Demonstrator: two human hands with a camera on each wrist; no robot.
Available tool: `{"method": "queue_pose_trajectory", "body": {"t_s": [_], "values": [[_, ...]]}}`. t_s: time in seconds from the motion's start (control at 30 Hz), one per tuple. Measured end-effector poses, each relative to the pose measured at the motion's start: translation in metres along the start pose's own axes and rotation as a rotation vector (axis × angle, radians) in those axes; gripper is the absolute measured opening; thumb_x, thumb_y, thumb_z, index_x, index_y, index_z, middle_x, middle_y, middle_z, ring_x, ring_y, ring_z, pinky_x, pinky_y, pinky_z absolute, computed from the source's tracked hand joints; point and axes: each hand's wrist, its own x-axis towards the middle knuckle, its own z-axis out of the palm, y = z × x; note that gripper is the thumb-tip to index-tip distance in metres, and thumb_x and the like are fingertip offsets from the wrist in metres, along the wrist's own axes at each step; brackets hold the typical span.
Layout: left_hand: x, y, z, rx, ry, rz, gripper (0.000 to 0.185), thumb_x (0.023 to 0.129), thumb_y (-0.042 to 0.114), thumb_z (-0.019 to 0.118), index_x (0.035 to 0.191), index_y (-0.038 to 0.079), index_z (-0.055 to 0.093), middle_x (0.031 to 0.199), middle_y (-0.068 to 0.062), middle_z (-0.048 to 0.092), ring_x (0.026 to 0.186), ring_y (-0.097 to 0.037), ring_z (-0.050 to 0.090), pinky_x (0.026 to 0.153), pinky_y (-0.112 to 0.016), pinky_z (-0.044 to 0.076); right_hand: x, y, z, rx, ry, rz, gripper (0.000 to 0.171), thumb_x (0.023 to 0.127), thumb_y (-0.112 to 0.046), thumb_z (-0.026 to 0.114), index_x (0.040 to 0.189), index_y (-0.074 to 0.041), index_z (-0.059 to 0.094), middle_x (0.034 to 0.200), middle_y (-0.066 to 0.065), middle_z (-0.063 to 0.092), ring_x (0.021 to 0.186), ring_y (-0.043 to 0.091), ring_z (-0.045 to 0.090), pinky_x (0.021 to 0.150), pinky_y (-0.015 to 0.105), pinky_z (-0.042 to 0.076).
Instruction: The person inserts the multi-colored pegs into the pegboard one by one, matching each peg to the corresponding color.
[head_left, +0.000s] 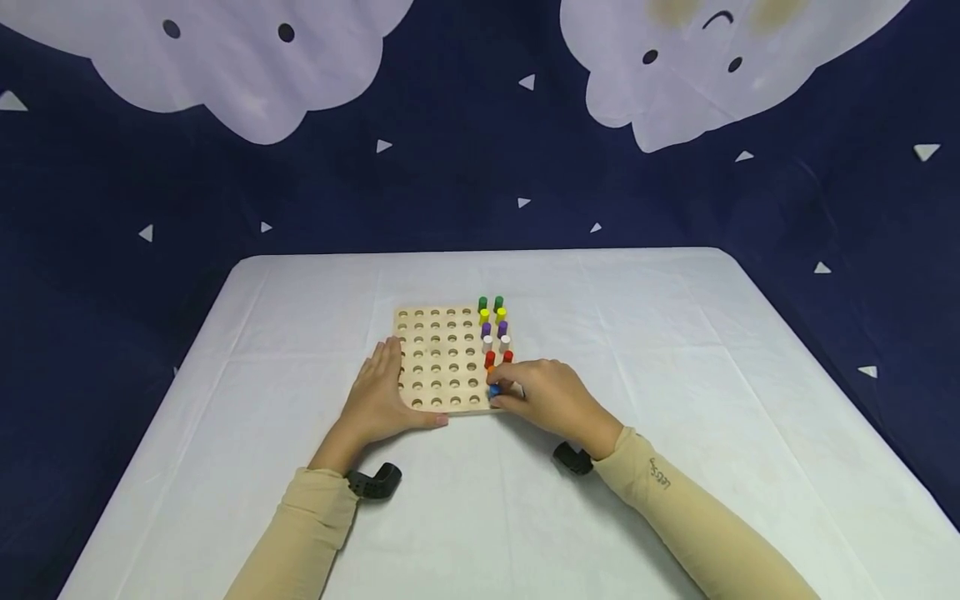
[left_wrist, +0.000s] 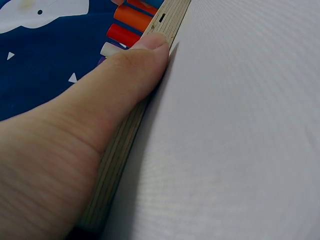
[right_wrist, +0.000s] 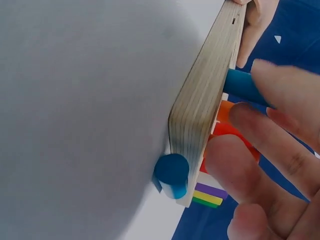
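A square wooden pegboard (head_left: 435, 360) with rows of round holes lies on the table. My left hand (head_left: 378, 400) rests at its near left corner, fingers along the left side and thumb (left_wrist: 150, 50) against the front edge. At the near right corner, my right hand (head_left: 551, 396) pinches a blue peg (right_wrist: 245, 85), whose lower end meets the board's top. Pegs in green (head_left: 483, 303), yellow (head_left: 484, 317), purple (head_left: 487, 330), white (head_left: 487, 343) and red (head_left: 490, 359) stand in paired rows along the right side. An orange peg (right_wrist: 224, 111) is partly covered by my right fingers.
Another blue peg (right_wrist: 171, 170) is beside the board's corner in the right wrist view. White cloth (head_left: 465, 508) covers the table. Behind the table hangs a dark blue curtain (head_left: 450, 200) with clouds and triangles. Both wrists carry black cameras (head_left: 377, 482).
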Motion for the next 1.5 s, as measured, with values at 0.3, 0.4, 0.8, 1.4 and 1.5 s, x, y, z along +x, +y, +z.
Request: {"method": "queue_pose_trajectory", "body": {"t_s": [0.3,0.4,0.8,1.4,1.5], "values": [[0.001,-0.002,-0.004,0.005,-0.004,-0.003,0.155,0.053,0.078,0.080,0.158,-0.002,-0.002,0.166,-0.019,-0.003,0.156,-0.035,-0.001,0.127,-0.050,0.003,-0.009,0.013,-0.026,0.066,0.030,0.200,0.022,0.094,-0.033,0.066,0.112,-0.020,0.072,0.083,-0.008,0.072,0.047,0.004,0.045,0.045,0.023,0.039],[0.001,-0.002,-0.004,0.006,-0.005,-0.005,0.155,0.053,0.079,0.080,0.157,-0.002,-0.002,0.167,-0.019,-0.003,0.156,-0.035,-0.001,0.127,-0.050,0.003,-0.007,0.023,-0.024,0.049,-0.057,0.300,0.031,0.094,-0.033,0.066,0.120,-0.016,0.069,0.083,-0.007,0.071,0.052,0.008,0.049,0.048,0.025,0.040],[0.001,-0.002,-0.003,0.004,-0.002,-0.001,0.155,0.053,0.078,0.081,0.157,-0.003,-0.001,0.166,-0.020,-0.002,0.155,-0.036,0.000,0.127,-0.051,0.003,0.004,0.022,-0.014,-0.003,-0.254,0.391,0.034,0.091,-0.032,0.069,0.118,-0.011,0.070,0.074,-0.005,0.061,0.062,0.012,0.052,0.055,0.026,0.041],[-0.001,0.000,-0.002,-0.005,-0.003,-0.003,0.153,0.054,0.076,0.081,0.157,-0.003,0.000,0.166,-0.020,-0.001,0.156,-0.035,0.000,0.127,-0.050,0.004,0.000,0.023,-0.021,-0.146,-0.295,0.331,0.026,0.088,-0.018,0.075,0.113,-0.015,0.074,0.093,-0.001,0.072,0.081,0.017,0.065,0.066,0.035,0.054],[-0.001,0.001,-0.002,-0.008,-0.005,-0.002,0.153,0.055,0.075,0.082,0.157,-0.004,0.000,0.166,-0.020,-0.001,0.155,-0.035,0.000,0.127,-0.050,0.004,-0.002,0.026,-0.024,-0.171,-0.287,0.287,0.028,0.086,-0.011,0.076,0.113,-0.019,0.075,0.107,0.000,0.073,0.094,0.020,0.069,0.076,0.040,0.059]]}}
